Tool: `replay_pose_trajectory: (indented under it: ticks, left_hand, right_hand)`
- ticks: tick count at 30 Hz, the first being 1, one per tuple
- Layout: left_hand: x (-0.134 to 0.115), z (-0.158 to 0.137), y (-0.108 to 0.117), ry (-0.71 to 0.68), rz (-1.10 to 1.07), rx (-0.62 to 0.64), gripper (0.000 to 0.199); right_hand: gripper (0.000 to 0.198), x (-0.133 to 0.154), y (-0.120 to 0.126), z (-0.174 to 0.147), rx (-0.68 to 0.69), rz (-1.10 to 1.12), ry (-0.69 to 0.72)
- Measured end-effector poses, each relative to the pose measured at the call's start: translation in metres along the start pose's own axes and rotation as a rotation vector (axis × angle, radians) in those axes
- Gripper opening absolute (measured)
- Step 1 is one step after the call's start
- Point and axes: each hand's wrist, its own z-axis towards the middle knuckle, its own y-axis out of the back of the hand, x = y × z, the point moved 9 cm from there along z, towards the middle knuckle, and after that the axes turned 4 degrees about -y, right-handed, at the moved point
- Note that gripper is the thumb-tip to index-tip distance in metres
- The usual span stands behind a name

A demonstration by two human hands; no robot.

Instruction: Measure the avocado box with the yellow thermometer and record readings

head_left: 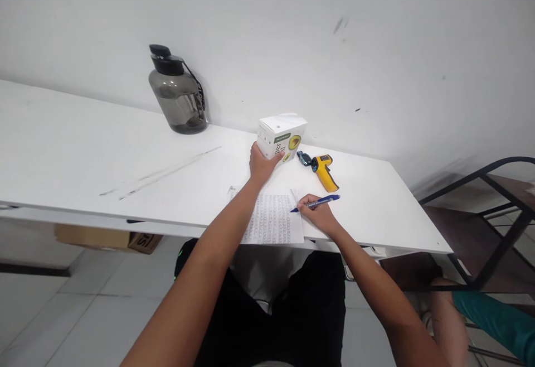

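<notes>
My left hand [263, 165] is wrapped round the lower part of a white box [281, 127] with avocado pictures, which stands near the wall. A blue pen [321, 202] is held in the fingers of my right hand [318, 214], its tip at the right side of a written sheet of paper [271, 219]. The sheet lies at the table's front edge, covered in rows of small marks too fine to read. My left forearm hides part of it. Beyond my right hand lies a yellow and black pistol-shaped device [325, 173], with a small dark shiny object [304, 158] beside it.
A large grey water bottle [179, 99] stands against the wall on the white table [83, 149]. Below the table at left is a cardboard box [100, 237]. A dark metal-framed rack [480, 227] is at right, near another person's teal-clad limb [495, 319].
</notes>
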Motion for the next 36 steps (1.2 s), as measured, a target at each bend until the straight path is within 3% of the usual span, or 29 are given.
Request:
replay_pose_trajectory:
  ticks: [28,36]
  left_hand:
    - [-0.0042,-0.0025,0.0010,0.002,-0.014,0.001,0.088]
    - [-0.0036,-0.0026,0.0014,-0.015,-0.007,-0.009,0.088]
  right_hand:
    - [0.024,0.0038,-0.0041,-0.0026,0.042,-0.013,0.020]
    - [0.026,0.0026,-0.0002,-0.0021,-0.007,-0.029,0.037]
